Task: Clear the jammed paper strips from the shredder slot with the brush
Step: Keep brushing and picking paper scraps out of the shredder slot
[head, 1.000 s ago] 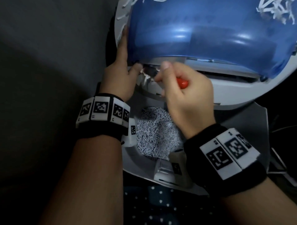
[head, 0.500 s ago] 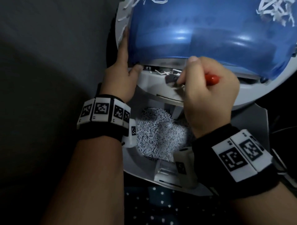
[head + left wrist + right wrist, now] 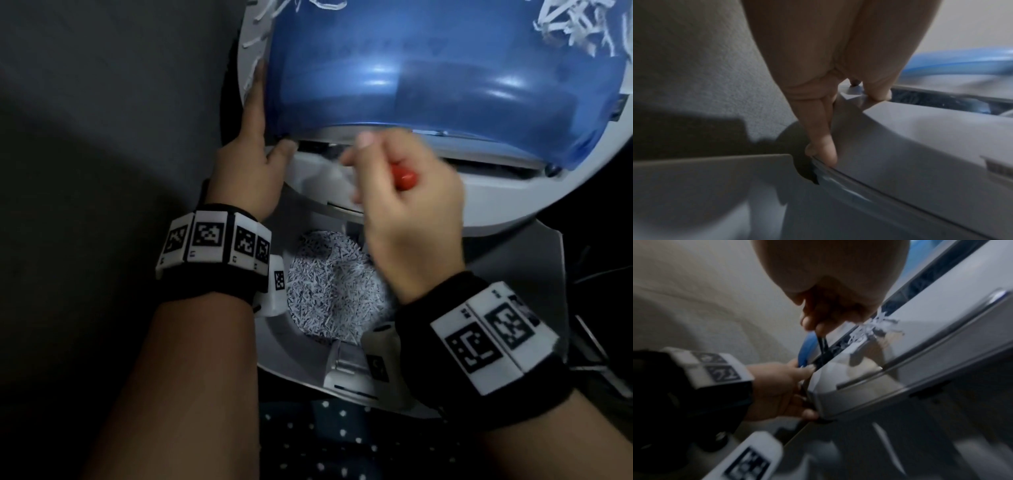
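Observation:
The shredder head [image 3: 513, 198], grey with a blue cover [image 3: 428, 68], is tilted up over its bin. My left hand [image 3: 246, 171] grips its left end, thumb at the slot's corner and fingers [image 3: 822, 146] down the side. My right hand [image 3: 404, 212] holds the red-handled brush [image 3: 404, 176] in a fist. Its dark bristle end [image 3: 823, 347] pokes into the left part of the slot [image 3: 910, 288]. White paper strips [image 3: 869, 331] stick out of the slot just right of the bristles. The right hand is motion-blurred.
Below the hands the grey bin [image 3: 513, 274] holds a heap of shredded paper [image 3: 329, 291]. Loose white strips [image 3: 575, 24] lie on the blue cover at top right. A dark floor is at left, and dotted fabric [image 3: 325, 438] lies at the bottom.
My right hand swept the brush right along the slot, then back left to near the left thumb. The left hand has kept its grip.

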A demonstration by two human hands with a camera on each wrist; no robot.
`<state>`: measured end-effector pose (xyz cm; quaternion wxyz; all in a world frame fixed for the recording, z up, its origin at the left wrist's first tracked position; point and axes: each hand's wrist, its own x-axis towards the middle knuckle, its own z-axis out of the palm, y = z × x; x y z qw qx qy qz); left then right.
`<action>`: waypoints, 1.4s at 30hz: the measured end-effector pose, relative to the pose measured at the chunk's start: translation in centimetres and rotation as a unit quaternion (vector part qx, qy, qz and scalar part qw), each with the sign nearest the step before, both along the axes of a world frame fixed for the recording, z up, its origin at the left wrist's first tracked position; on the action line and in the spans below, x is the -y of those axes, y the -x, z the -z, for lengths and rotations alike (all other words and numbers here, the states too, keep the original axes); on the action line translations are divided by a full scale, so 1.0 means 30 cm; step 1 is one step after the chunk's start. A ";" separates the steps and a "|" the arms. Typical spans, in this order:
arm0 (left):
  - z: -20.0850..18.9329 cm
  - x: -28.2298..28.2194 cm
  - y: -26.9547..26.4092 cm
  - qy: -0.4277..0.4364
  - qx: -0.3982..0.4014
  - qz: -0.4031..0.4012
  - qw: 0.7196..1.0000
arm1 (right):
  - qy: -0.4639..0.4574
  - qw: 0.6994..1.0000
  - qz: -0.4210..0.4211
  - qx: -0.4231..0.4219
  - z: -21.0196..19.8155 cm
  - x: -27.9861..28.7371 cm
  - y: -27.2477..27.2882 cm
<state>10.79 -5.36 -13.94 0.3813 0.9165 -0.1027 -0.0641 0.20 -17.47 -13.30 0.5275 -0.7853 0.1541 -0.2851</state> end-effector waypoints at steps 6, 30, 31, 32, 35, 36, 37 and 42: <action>0.001 0.002 0.002 0.001 0.001 0.000 1.000 | 0.008 0.998 0.036 -0.059 0.045 0.000 -0.018; 0.004 0.006 0.004 0.005 -0.002 -0.007 1.000 | -0.031 0.976 0.214 0.037 -0.009 0.193 0.078; 0.007 0.006 0.003 0.007 0.000 -0.008 1.000 | -0.012 0.982 0.191 0.010 0.012 0.178 0.069; 0.009 0.006 0.003 0.009 0.001 -0.011 1.000 | -0.005 0.989 0.148 -0.024 0.031 0.153 0.062; 0.014 0.005 0.002 0.012 0.003 -0.020 1.000 | -0.045 0.997 0.000 -0.066 0.045 0.075 0.058; 0.015 0.005 0.002 0.012 0.006 -0.021 1.000 | -0.077 0.996 0.004 -0.047 0.035 0.073 0.057; 0.015 0.005 0.001 0.009 0.008 -0.020 1.000 | -0.111 0.993 0.033 -0.021 0.023 0.085 0.054; 0.015 0.002 -0.003 0.006 0.011 -0.010 1.000 | -0.078 0.990 0.118 0.021 0.011 0.127 0.040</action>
